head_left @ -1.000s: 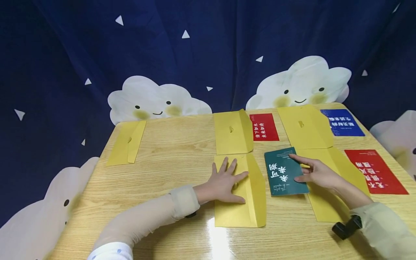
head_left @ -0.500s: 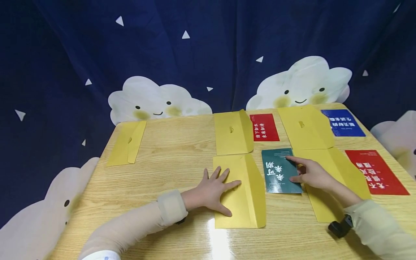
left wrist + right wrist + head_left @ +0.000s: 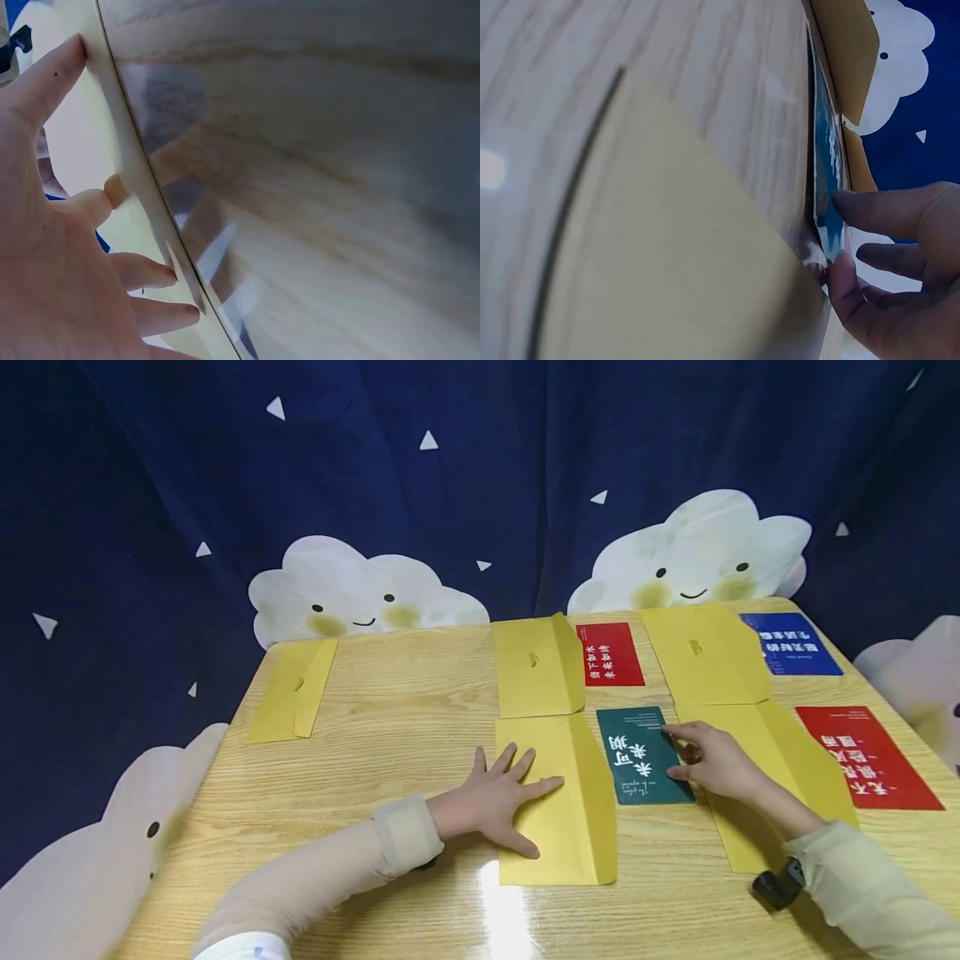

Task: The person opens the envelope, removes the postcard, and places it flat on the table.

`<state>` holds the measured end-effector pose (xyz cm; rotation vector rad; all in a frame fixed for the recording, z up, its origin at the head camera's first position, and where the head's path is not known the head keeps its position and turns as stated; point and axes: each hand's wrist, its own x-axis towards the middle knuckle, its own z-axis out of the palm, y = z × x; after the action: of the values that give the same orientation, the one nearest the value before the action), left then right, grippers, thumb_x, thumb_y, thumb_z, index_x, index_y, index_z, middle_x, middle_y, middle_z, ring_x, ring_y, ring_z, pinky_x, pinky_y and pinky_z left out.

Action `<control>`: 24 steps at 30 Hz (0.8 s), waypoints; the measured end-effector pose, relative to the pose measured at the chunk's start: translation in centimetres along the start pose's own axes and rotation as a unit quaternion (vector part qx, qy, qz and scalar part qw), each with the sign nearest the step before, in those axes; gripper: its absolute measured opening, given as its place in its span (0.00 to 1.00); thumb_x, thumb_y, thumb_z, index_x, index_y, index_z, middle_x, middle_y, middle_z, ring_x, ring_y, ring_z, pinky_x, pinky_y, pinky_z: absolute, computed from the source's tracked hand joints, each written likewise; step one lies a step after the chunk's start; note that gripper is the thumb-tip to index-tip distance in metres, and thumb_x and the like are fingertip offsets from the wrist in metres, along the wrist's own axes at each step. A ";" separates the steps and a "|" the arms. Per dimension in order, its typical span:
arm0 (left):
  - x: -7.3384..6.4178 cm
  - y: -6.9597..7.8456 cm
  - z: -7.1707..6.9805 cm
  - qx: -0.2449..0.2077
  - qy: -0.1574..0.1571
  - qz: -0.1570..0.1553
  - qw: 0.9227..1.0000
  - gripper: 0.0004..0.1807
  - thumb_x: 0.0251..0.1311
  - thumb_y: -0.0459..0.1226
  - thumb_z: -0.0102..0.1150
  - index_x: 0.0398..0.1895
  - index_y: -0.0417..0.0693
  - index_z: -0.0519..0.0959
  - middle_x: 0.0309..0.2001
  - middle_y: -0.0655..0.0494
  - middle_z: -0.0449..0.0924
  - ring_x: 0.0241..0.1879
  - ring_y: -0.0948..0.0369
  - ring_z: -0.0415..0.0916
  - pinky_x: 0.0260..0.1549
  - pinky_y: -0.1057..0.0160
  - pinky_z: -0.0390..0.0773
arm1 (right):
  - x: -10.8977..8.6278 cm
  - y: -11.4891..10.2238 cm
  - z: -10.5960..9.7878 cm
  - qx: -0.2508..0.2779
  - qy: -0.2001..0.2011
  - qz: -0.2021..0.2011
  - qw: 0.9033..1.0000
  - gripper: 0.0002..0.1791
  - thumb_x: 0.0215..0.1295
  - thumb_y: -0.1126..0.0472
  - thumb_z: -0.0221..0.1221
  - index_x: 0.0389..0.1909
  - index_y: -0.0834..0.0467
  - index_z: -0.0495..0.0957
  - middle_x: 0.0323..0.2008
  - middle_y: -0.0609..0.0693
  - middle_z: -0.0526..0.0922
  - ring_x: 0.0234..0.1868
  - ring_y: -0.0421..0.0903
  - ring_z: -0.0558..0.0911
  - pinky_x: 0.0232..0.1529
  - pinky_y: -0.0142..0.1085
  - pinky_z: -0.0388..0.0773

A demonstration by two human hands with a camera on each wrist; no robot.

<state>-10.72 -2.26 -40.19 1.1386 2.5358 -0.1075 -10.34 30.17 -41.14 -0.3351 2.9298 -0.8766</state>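
In the head view my left hand (image 3: pixel 498 802) lies with spread, straight fingers on a yellow envelope (image 3: pixel 558 852), whose flap is unfolded to the right. The left wrist view shows that hand (image 3: pixel 67 247) along the edge of the envelope. A dark green card (image 3: pixel 641 756) with white writing is just right of the flap, flat or nearly so on the table. My right hand (image 3: pixel 716 760) holds the card's right edge with index finger and thumb, other fingers curled. From the right wrist, the card (image 3: pixel 827 165) is edge-on by the fingertips.
Other flap-out envelopes stand at the back (image 3: pixel 528 668), back right (image 3: pixel 705 652) and under my right hand (image 3: pixel 742 835). Beside them lie a red card (image 3: pixel 611 654), a blue card (image 3: pixel 795 643) and another red card (image 3: pixel 870 756). A further envelope (image 3: pixel 292 689) is far left.
The green card has moved left and down to the table beside the flap, with my right hand following. My left hand has slid left and toward me on the envelope.
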 end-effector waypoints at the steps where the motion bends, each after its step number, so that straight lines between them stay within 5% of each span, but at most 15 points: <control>1: 0.1 0.0 0.0 0.001 -0.002 -0.001 1.000 0.52 0.40 0.70 0.54 0.69 0.76 0.43 0.71 0.47 0.39 0.68 0.45 0.36 0.55 0.32 0.45 | 0.0 0.0 0.0 -0.004 0.002 0.000 1.000 0.34 0.45 0.69 0.67 0.55 0.74 0.67 0.44 0.69 0.72 0.33 0.54 0.72 0.35 0.46 0.72; 17: 0.7 0.6 -0.9 0.021 -0.042 -0.017 0.999 0.52 0.41 0.71 0.51 0.69 0.77 0.40 0.72 0.52 0.32 0.69 0.45 0.34 0.57 0.35 0.43 | -0.6 -0.7 -1.0 0.015 0.035 -0.018 0.999 0.29 0.55 0.61 0.63 0.54 0.72 0.69 0.44 0.65 0.74 0.34 0.52 0.77 0.30 0.36 0.73; 24: 0.2 -0.4 -0.7 0.003 0.043 0.011 0.999 0.50 0.46 0.70 0.49 0.70 0.73 0.41 0.72 0.49 0.37 0.69 0.45 0.35 0.56 0.33 0.45 | -0.4 -2.3 -1.6 0.017 0.027 -0.033 0.999 0.28 0.58 0.58 0.61 0.56 0.69 0.70 0.48 0.65 0.74 0.37 0.51 0.77 0.33 0.38 0.73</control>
<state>-11.31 -2.22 -39.62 1.1961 2.5982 -0.0622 -9.76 29.24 -38.56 -0.4142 2.9658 -0.9566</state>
